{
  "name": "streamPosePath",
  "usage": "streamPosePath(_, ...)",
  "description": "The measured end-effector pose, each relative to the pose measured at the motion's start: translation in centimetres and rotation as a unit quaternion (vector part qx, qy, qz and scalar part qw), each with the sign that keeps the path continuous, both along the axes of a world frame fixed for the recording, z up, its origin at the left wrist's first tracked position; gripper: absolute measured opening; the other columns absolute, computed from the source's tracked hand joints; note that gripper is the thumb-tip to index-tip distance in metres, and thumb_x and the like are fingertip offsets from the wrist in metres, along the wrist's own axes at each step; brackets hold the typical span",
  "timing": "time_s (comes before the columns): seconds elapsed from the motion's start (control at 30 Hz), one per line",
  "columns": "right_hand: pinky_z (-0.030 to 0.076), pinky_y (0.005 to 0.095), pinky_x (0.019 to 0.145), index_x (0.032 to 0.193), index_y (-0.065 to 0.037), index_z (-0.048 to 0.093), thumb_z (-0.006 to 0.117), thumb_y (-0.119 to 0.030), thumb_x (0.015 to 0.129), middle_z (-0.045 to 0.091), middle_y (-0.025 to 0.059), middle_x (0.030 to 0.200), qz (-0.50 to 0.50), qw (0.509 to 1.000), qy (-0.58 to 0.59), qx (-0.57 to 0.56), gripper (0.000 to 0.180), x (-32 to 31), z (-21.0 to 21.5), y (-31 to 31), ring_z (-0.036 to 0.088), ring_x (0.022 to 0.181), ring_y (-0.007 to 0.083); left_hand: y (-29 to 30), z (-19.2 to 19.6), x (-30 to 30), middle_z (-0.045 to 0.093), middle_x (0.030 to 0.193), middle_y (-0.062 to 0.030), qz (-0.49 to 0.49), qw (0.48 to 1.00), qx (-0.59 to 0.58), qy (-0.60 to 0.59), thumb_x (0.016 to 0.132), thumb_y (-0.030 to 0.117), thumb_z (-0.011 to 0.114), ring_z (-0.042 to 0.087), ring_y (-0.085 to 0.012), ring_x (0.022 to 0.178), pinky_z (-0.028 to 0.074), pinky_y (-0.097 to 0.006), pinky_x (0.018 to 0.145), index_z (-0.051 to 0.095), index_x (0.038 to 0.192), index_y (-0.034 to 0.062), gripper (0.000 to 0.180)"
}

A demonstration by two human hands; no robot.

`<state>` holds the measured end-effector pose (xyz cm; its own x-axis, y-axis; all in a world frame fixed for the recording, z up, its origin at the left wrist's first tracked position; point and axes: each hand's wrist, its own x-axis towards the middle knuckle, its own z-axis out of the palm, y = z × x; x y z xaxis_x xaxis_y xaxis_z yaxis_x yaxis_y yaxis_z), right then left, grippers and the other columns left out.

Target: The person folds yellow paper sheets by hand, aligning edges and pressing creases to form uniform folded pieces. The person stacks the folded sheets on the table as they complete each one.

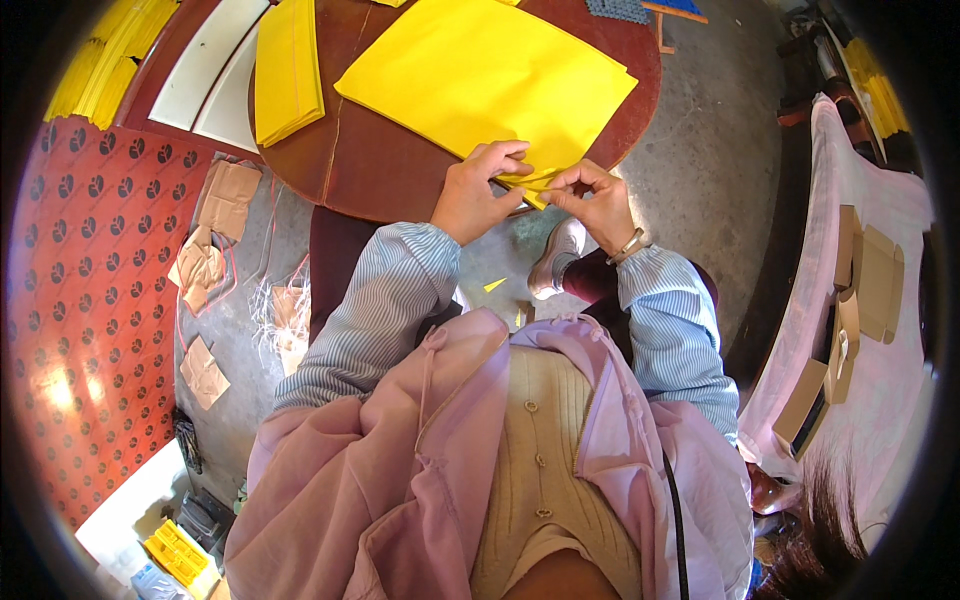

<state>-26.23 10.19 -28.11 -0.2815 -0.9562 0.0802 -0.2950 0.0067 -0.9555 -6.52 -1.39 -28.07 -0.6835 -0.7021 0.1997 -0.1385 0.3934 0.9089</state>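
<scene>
The yellow paper stack [480, 75] lay on the round table [380, 165], its near corner pinched shut between left hand [475, 195] and right hand [600, 205]; edges warranted squaring before creasing firmly.

Round dark-red wooden table [370, 170] is carrying a big stack of yellow paper sheets [480, 70] — its near corner overhanging the table edge. A narrower folded yellow stack [287, 70] is lying to its left. Concrete floor [700, 170] below — brown cardboard scraps [215, 230] lying scattered.
</scene>
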Motion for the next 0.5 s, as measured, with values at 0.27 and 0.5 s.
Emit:
streamPosePath(0.27, 0.049, 0.0243, 0.067, 0.091, -0.001, 0.076, 0.088, -0.005, 0.085, 0.068, 0.0004, 0.084, -0.004, 0.999, 0.041, -0.014, 0.014, 0.1, 0.6, 0.0, 0.059, 0.072, 0.007, 0.1, -0.1, -0.1, 0.077, 0.116, -0.0153, 0.008, 0.999, -0.047, 0.004, 0.081, 0.01, 0.085, 0.074, -0.0296, 0.111, 0.058, -0.038, 0.098, 0.065, 0.134, 0.0073, 0.057)
streamPosePath(0.5, 0.053, 0.0266, 0.069, 0.093, -0.003, 0.077, 0.086, -0.005, 0.087, 0.071, 0.0041, 0.094, -0.01, 0.99, 0.094, -0.106, 0.011, 0.2, 1.4, -1.2, 0.065, 0.078, 0.0117, 1.6, -0.5, -1.1, 0.076, 0.11, -0.0134, 0.071, 0.996, -0.028, 0.034, 0.083, 0.005, 0.084, 0.073, -0.0293, 0.107, 0.059, -0.037, 0.091, 0.076, 0.114, 0.0063, 0.032)
